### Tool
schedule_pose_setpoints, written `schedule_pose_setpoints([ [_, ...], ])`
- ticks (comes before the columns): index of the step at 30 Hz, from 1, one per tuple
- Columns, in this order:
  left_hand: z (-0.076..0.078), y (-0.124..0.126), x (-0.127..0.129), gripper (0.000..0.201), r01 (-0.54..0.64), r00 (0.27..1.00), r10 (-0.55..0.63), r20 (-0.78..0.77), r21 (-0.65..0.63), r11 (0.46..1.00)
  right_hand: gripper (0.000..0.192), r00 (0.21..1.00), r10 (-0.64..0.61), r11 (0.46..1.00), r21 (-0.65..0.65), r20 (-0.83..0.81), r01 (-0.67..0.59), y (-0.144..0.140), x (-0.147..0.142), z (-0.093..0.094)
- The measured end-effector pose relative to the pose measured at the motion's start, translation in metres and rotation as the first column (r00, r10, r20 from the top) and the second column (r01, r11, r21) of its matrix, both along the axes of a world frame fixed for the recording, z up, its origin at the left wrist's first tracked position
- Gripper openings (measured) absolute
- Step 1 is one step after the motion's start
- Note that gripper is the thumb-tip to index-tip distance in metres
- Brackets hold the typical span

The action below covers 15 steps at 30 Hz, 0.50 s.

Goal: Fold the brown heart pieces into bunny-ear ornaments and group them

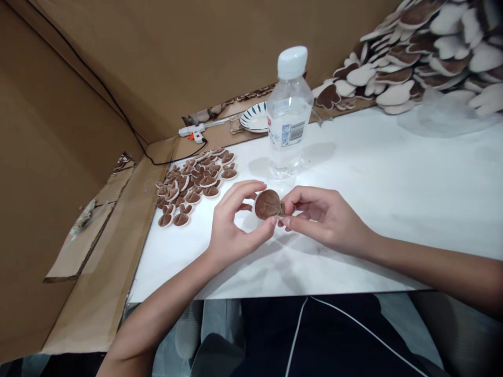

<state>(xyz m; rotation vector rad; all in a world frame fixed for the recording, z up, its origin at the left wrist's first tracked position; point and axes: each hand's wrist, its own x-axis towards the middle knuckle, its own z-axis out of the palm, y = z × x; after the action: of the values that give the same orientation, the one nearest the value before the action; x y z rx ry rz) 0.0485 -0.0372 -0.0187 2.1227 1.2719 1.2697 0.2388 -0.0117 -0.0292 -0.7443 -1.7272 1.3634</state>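
Observation:
Between my two hands, above the white table, is a small brown fabric piece (268, 204) with a rounded body and a pinched narrow end. My left hand (239, 222) curves around its round side, thumb below and fingers above. With thumb and fingertips, my right hand (320, 214) pinches the narrow end, and part of that end is hidden behind the fingers. To the left lies a cluster of similar brown pieces with pale edges (196, 180), shaped like small rabbit heads.
A clear bottle with a white cap (288, 112) stands just beyond my hands. Behind it are a striped dish (254, 118) and a white glue gun (192, 131) with a black cord. A big heap of brown and white fabric pieces (428, 57) fills the back right. Cardboard walls enclose the table.

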Motion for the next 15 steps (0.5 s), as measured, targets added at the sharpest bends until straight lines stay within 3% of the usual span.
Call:
schedule_pose_setpoints([
  [3, -0.0030, 0.0002, 0.0014, 0.040, 0.014, 1.000, -0.012, 0.029, -0.056, 0.998, 0.011, 0.999, 0.011, 0.999, 0.036, 0.036, -0.012, 0.0007, 0.0003, -0.0001],
  [6, -0.0044, -0.0001, 0.0035, 0.035, -0.004, 0.995, 0.012, 0.099, -0.075, 0.997, 0.007, 0.999, 0.031, 0.999, -0.008, -0.024, -0.031, 0.0011, -0.0008, 0.0003],
  [9, -0.0043, -0.0003, 0.0042, 0.035, 0.043, 0.981, -0.006, 0.194, -0.189, 0.981, 0.009, 0.996, 0.030, 0.998, -0.050, -0.078, -0.034, 0.0009, -0.0020, 0.0003],
  [15, -0.0052, 0.0025, 0.0029, 0.027, 0.311, 0.853, -0.041, 0.520, -0.443, 0.841, 0.019, 0.997, -0.036, 0.997, -0.076, -0.074, 0.030, 0.0030, -0.0005, 0.0023],
])
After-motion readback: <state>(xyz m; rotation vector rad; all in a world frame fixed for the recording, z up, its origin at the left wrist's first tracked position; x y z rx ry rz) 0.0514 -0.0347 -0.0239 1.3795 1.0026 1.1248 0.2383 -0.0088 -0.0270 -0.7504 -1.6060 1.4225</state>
